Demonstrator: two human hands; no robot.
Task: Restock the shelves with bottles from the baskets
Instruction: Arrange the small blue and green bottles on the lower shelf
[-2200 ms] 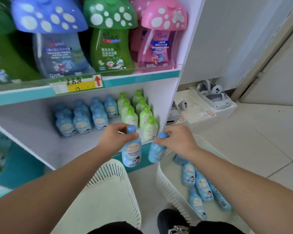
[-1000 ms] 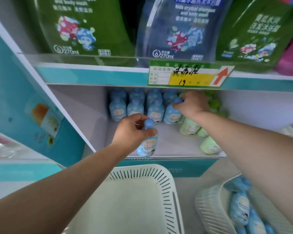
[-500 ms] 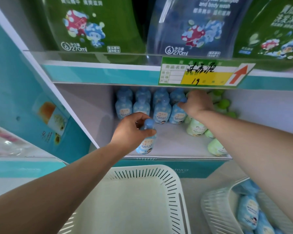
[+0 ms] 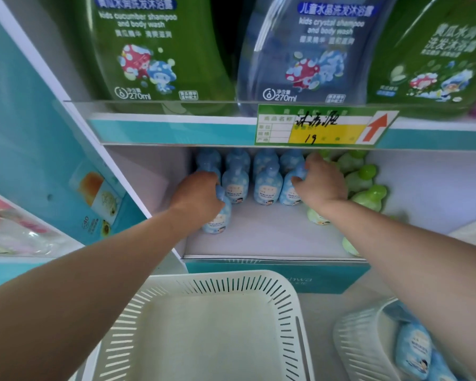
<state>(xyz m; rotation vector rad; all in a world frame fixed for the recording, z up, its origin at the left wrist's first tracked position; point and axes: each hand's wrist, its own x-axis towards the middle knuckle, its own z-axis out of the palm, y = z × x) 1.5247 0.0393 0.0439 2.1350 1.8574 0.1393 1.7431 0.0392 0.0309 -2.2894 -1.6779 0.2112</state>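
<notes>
Both hands reach into the lower shelf (image 4: 267,237). My left hand (image 4: 197,195) grips a small blue bottle (image 4: 217,218) that stands upright on the shelf floor, at the left front of the blue rows. My right hand (image 4: 320,181) is closed over the top of another blue bottle (image 4: 290,192) at the right end of the front blue row. Several more blue bottles (image 4: 267,185) stand behind and between. Green-capped bottles (image 4: 367,195) stand to the right, partly hidden by my right arm.
A white slotted basket (image 4: 204,287) with nothing in it sits below the shelf. A second white basket (image 4: 355,334) at the lower right holds blue bottles (image 4: 412,350). Large green and blue shampoo bottles (image 4: 302,50) fill the upper shelf, above a price tag (image 4: 322,127).
My left hand has carried its blue bottle from the shelf's front edge deeper in, to the left of the blue rows. My right hand stays on its bottle in the front row.
</notes>
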